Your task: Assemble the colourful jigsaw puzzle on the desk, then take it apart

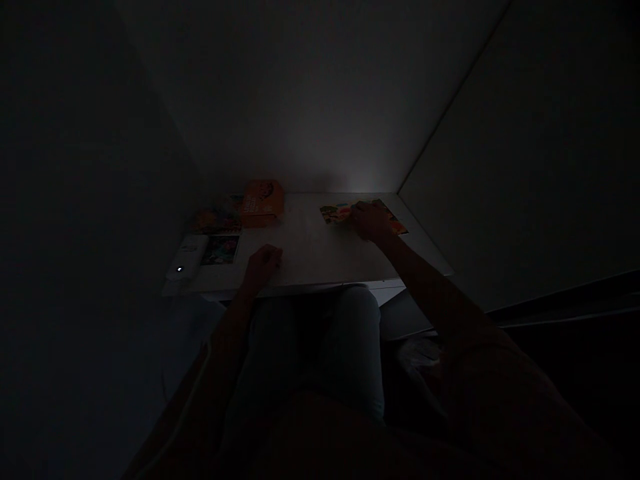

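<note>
Darkness covers most of my head view, but I can make out a bright printed sheet (336,213) lying flat on the white table (310,260), toward its far right part, near the wall. The relation that matters most to me is here: the sheet sits directly under the right hand (370,220), which comes in from the near right and covers its middle. Its long axis runs left to right across the table, with the right end slanting a little toward the person. The right hand is clearly the nearer one; the left hand (263,262) rests by the near edge, well apart, so from there the sheet lies to the right and farther off. I read the right hand as bent down over the sheet and touching it, though I cannot tell whether it pinches the paper or only presses. The left hand is loosely curled, and I see nothing in it, but its palm is hidden from me. As for writing, the orange box (256,205) carries a dark picture and lettering too dim for me to read. A white device (186,259) with a small lit spot bears faint, illegible marks, and beside it lies a dark picture card (221,249).
</note>
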Motion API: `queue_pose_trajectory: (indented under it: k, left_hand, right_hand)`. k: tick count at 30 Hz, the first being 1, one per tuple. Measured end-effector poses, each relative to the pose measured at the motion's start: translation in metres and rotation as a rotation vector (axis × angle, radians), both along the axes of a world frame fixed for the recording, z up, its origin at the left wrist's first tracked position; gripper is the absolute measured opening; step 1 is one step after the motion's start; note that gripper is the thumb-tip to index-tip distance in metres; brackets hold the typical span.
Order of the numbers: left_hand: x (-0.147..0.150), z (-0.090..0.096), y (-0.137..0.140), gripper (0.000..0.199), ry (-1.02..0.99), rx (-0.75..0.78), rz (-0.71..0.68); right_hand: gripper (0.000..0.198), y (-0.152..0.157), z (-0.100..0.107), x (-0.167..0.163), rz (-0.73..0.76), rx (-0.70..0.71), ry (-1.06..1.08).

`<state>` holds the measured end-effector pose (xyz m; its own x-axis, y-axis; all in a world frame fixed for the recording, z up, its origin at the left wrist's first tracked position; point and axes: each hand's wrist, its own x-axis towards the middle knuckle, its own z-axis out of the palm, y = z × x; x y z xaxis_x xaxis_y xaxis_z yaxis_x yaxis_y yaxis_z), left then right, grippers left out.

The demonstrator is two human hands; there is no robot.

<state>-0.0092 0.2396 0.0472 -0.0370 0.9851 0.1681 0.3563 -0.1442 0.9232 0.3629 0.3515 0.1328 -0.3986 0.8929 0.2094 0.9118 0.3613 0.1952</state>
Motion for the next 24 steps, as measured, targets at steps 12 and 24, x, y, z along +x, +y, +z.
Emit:
queue_pose_trajectory:
  k: [12,24]
  left_hand:
    - [0.030,0.051,0.010,0.052,-0.103,0.060,0.035]
    - [0.061,0.144,0.033,0.035,0.651,0.216,-0.159]
  right_hand:
    - [0.044,0.039,0.032,0.037,-0.018,0.104,0.059]
    - [0.048,0.058,0.068,0.057,-0.099,0.181,0.162]
